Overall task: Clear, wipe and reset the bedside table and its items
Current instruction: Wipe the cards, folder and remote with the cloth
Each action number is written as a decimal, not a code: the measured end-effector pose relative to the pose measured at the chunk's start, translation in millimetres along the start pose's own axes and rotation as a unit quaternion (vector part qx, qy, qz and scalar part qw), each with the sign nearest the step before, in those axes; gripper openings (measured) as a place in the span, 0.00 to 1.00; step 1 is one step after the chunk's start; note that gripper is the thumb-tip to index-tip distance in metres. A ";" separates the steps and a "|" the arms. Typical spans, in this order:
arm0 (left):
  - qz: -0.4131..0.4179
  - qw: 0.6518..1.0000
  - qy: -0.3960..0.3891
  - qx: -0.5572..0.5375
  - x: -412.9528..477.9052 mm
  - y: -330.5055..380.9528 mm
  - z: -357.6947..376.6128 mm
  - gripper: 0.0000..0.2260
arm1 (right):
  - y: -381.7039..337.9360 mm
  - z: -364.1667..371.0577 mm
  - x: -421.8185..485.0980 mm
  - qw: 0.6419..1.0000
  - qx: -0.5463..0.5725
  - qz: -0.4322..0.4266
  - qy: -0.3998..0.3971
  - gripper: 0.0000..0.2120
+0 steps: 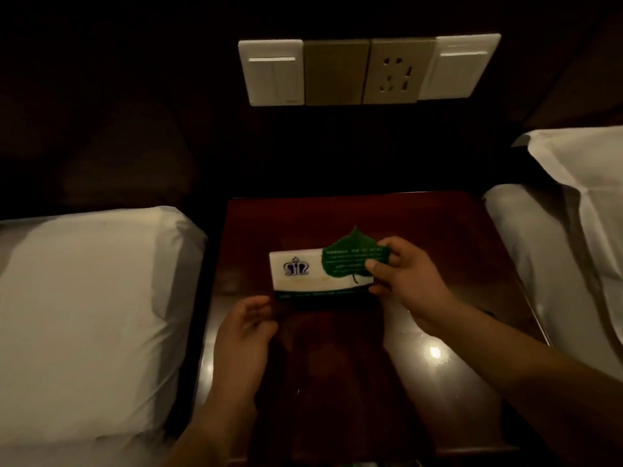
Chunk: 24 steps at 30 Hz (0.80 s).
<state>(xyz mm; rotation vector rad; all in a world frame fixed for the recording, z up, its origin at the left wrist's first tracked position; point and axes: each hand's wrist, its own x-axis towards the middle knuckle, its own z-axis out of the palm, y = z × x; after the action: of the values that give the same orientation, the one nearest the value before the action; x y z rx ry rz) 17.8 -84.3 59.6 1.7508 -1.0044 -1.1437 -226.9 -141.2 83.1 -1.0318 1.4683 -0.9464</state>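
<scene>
A dark glossy wooden bedside table stands between two beds. Near its middle is a white card with a blue crest and a dark green lower band. A green leaf-shaped card overlaps the white card's right end. My right hand pinches the leaf card's right edge between thumb and fingers. My left hand hovers just below the white card's left corner, fingers curled and apart, holding nothing.
A white-sheeted bed lies at the left, and another bed with a pillow at the right. On the dark wall behind the table is a panel of switches and sockets. The room is dim.
</scene>
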 end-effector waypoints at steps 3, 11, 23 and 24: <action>0.179 0.919 -0.049 0.348 14.0 -26.8 1.7 0.22 | 3.9 -6.9 24.4 0.999 -0.038 -0.015 0.017 0.05; 0.210 0.841 -0.092 0.490 18.8 -70.0 1.3 0.33 | 26.4 -20.8 54.2 0.994 0.078 0.048 0.065 0.14; 0.135 0.879 -0.081 0.450 24.0 -28.3 10.2 0.28 | 14.0 -3.5 16.9 0.950 -0.238 -0.133 0.152 0.22; 0.134 0.885 -0.074 0.440 24.6 -22.2 10.0 0.28 | 11.7 1.1 13.2 0.949 -0.253 -0.136 0.132 0.23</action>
<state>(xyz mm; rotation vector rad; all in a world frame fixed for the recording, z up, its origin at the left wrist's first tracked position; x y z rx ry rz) 19.3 -100.6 29.1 2.0981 -2.0115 -0.6670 -228.0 -150.2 67.9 -1.5584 1.8826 -0.9475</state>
